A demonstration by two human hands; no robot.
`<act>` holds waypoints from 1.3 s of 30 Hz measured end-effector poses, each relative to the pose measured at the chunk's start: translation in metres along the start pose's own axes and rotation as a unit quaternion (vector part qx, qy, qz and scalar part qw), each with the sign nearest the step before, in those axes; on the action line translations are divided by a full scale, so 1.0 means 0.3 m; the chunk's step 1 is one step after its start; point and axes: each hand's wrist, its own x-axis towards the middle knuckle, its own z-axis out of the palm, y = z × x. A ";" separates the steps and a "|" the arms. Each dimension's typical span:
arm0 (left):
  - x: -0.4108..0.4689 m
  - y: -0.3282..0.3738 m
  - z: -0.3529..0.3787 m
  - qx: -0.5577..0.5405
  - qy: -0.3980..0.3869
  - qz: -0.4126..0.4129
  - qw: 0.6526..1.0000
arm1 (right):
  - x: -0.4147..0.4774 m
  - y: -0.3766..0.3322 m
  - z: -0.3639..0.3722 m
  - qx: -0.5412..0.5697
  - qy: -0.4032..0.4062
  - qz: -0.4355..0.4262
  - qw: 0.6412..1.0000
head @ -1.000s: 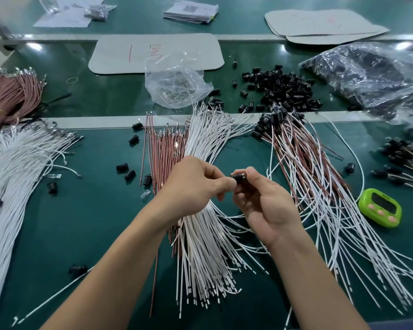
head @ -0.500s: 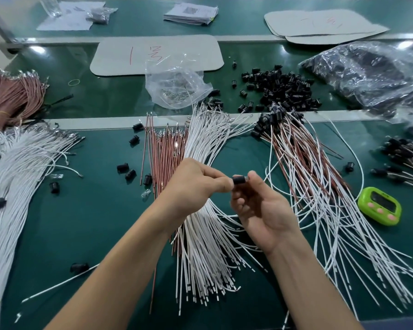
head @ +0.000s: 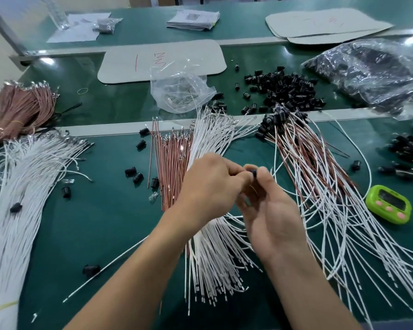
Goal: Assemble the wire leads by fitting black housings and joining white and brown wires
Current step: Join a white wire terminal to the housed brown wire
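Note:
Both hands meet above the middle of the green table. A small black housing (head: 253, 173) is pinched between the fingertips of my right hand (head: 271, 210), and the curled fingers of my left hand (head: 210, 184) press against it from the left. Whether my left hand also holds a wire is hidden. Under the hands lies a fan of loose white wires (head: 212, 253), with brown wires (head: 172, 158) beside them on the left. A heap of loose black housings (head: 286, 89) sits at the back. Finished white-and-brown leads with housings (head: 320, 177) spread out on the right.
A green timer (head: 388, 204) lies at the right. Bundled white wires (head: 17, 186) and brown wires (head: 19, 108) fill the left side. A clear plastic bag (head: 179, 91) and a dark bag (head: 377, 72) stand at the back. Stray housings (head: 134, 173) dot the table.
My hands stayed together on the housing and shifted only slightly. The right fingertips closed more over the housing.

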 end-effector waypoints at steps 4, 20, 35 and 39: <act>-0.011 0.045 0.043 -0.036 -0.020 0.039 0.998 | -0.013 -0.060 0.019 -0.013 0.003 -0.048 0.999; -0.093 0.202 0.241 -0.331 -0.216 -0.065 0.916 | 0.348 -0.619 0.040 -0.616 0.040 -0.144 0.773; -0.038 0.124 0.374 -0.029 -0.082 0.018 0.996 | 0.488 -0.479 -0.049 -0.848 0.095 -0.296 0.429; 0.023 0.008 0.209 -0.037 0.025 -0.029 0.999 | 0.424 -0.408 -0.041 -0.786 0.107 -0.392 0.466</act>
